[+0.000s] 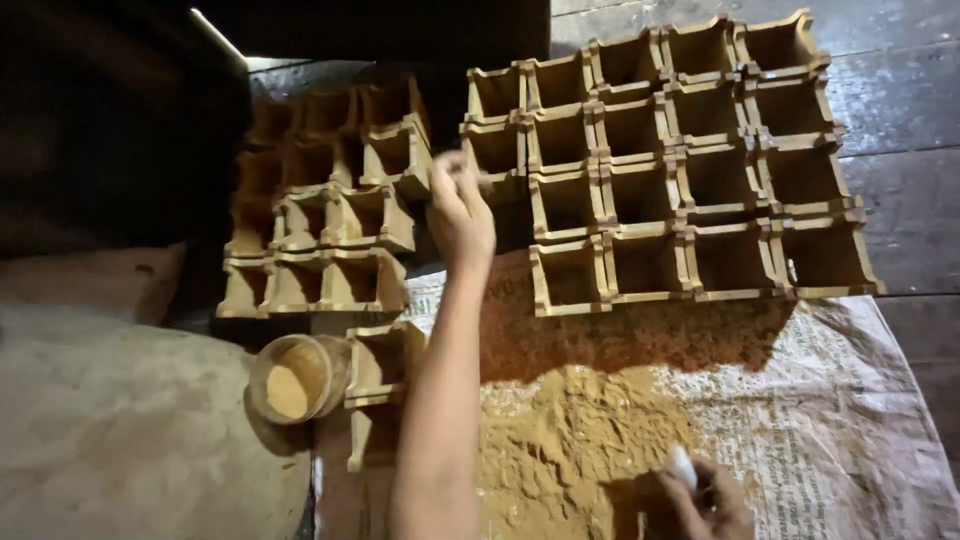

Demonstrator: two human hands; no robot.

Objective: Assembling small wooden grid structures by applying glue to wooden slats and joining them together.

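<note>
Right hand [712, 500] on powder [570, 440] | left hand [460, 215] at box stack [660, 170] edge

I see a floor of dark wooden planks [900, 140], its seams running across the view. A sheet of printed newspaper [850, 420] covers the boards nearest me. Left of that newspaper lies a pale, dusty cloth [120, 440], and beyond the cloth the corner sinks into deep shadow. Light is dim and warm; a thin bright strip [215, 35] shows far above the newspaper, at upper left.
</note>
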